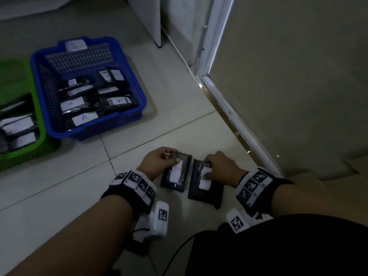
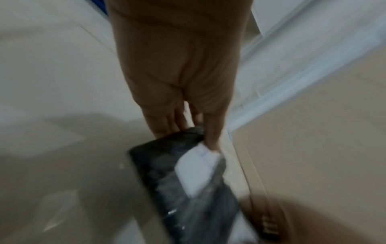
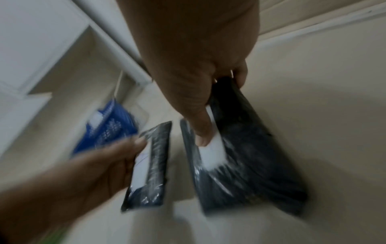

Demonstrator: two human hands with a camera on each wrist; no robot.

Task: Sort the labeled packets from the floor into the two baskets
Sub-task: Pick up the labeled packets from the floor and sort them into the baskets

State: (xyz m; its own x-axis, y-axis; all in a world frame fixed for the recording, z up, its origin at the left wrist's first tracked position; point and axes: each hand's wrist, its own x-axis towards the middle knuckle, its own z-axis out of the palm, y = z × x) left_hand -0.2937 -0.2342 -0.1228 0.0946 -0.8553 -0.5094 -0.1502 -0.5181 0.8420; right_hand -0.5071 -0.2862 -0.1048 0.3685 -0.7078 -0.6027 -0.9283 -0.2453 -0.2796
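Two black packets with white labels lie side by side on the tiled floor near me. My left hand (image 1: 159, 159) grips the far end of the left packet (image 1: 176, 173), thumb on its label, which reads A; the left wrist view shows the same packet (image 2: 181, 178) pinched by that hand (image 2: 183, 128). My right hand (image 1: 218, 166) grips the right packet (image 1: 206, 186), thumb pressed on its label, also plain in the right wrist view (image 3: 240, 156). The blue basket (image 1: 127, 121) holds several packets labelled A. The green basket (image 1: 42, 128) at the left edge holds several packets too.
A white door frame (image 1: 229, 114) and a beige door (image 1: 298, 76) run along the right of the packets. A white cabinet (image 1: 147, 14) stands at the back. A dark cable (image 1: 175, 253) trails on the floor by my knees.
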